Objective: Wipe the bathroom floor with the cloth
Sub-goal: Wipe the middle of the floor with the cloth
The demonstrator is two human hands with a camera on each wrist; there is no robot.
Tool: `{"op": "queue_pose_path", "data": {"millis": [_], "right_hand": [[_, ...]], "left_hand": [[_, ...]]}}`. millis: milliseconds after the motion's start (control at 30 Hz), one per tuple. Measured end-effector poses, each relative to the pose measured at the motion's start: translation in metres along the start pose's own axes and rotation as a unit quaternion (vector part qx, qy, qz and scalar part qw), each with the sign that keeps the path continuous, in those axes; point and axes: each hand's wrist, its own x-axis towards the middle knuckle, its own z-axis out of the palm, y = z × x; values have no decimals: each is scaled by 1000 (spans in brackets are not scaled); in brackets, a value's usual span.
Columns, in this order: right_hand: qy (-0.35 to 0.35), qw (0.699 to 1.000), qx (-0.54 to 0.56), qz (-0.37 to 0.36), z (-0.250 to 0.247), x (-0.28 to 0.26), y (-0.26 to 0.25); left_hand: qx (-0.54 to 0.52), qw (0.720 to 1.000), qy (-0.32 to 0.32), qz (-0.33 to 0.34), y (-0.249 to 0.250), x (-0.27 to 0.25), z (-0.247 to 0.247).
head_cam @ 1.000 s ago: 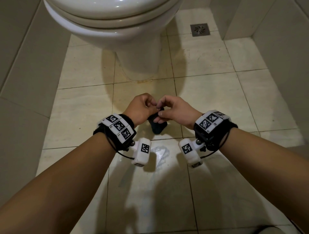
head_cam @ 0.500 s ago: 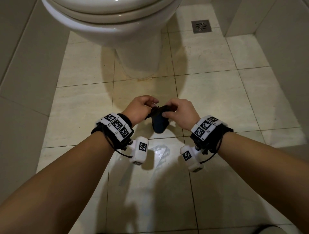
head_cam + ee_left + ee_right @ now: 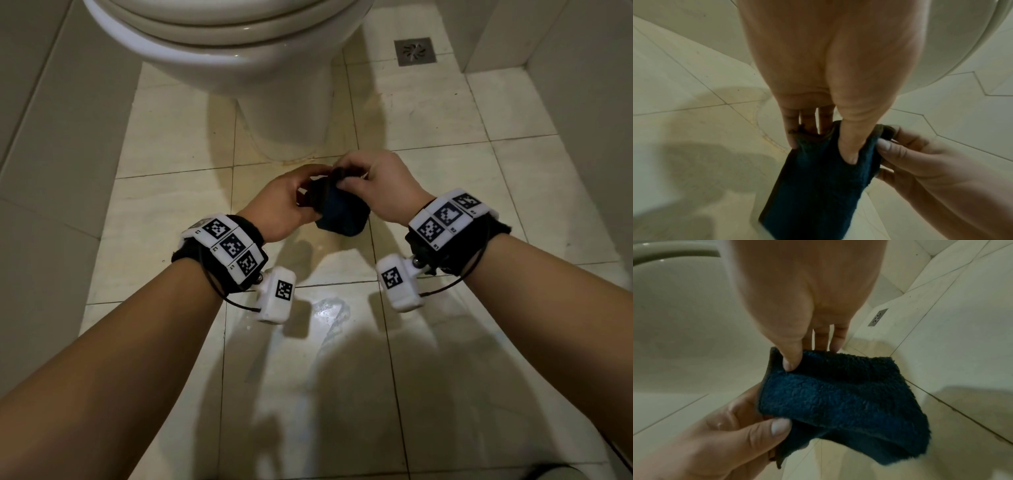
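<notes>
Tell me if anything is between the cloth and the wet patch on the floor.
Nothing visible. Both the left hand and right hand hold the cloth in the air, and the wet patch lies on bare tile just nearer the person.

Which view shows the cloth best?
Right wrist: the cloth fills the frame, its pile and folds clear, pinched by the right hand and left hand. Left wrist shows a narrower hanging strip. Head shows it small, partly hidden between hands.

Dark blue terry cloth (image 3: 342,214), folded over on itself, held up off the floor (image 3: 428,359) between my hands in front of the toilet base. It hangs limp, upper edge bunched. Floor is pale beige tile with grout lines; one wet, glossy patch (image 3: 329,308) lies below the cloth.
</notes>
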Motion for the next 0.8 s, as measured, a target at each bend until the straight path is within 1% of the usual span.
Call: {"op": "queue_pose_path", "data": {"millis": [133,200,267,300,400,467,533,600,700,800], "right_hand": [[6,1000,12,10,-8,1,-2],[-8,999,32,15,-12,0,-5],[-42,997,56,12,-14,-3,-10],[-62,996,64,7,-15,-4,-13],[-112,991,72,-8,-19,-6,-24],[-133,989,67,-10,-21,-5,-30],[-137,989,49,-10,-23,-5,-34],[-126,991,35,-9,-24,-5,-35],[-99,995,28,3,-25,-5,-31],[-71,997,-4,2,-23,-5,-26]], "left_hand": [[65,998,18,-6,-2,1,-5],[53,998,25,-25,-3,0,-5],[23,999,22,-40,-3,-1,-6],[16,999,20,-37,-2,-1,-6],[-17,1000,-3,0,5,-1,-7],[-3,999,-12,36,12,-2,-8],[24,998,-21,54,19,-2,-9],[33,999,-27,27,25,-3,-11],[33,997,-28,-56,25,-6,-13],[30,995,-20,-95,23,-9,-9]]}}
